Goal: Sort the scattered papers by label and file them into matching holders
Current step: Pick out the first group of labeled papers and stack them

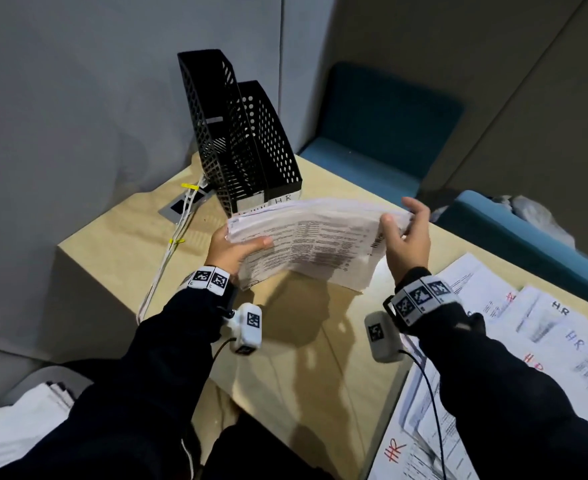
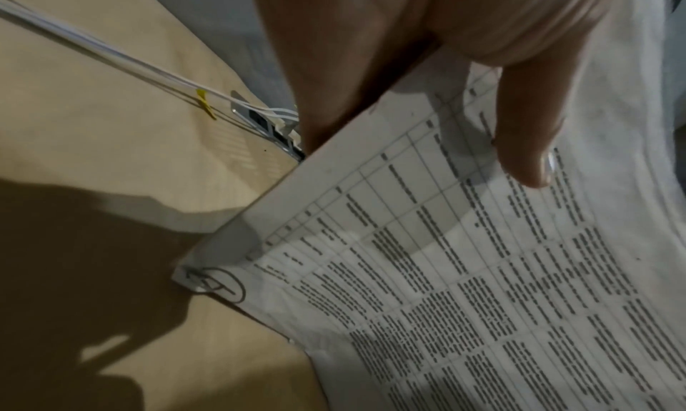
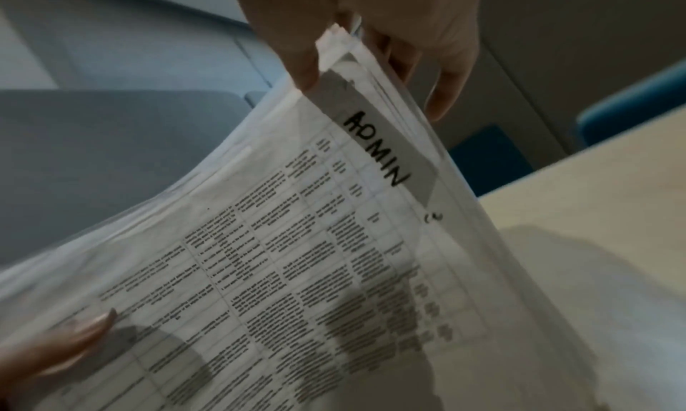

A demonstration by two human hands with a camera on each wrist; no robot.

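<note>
Gripped at both ends, a stack of papers (image 1: 306, 237) is held above the table (image 1: 112, 244): the left hand (image 1: 232, 249) pinches one end, the right hand (image 1: 407, 237) the end taped "ADMIN" (image 3: 375, 150). Just behind it two black mesh holders (image 1: 244, 140) stand, one marked "HR"; their contents cannot be made out. Sheets marked "HR" (image 1: 542, 334) are spread at the right. White cables (image 1: 168, 258) run beside the holders.

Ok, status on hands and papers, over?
Left hand and right hand both grip ADMIN stack, held above table. Holders just beyond, nothing between. HR papers unfiled.
</note>
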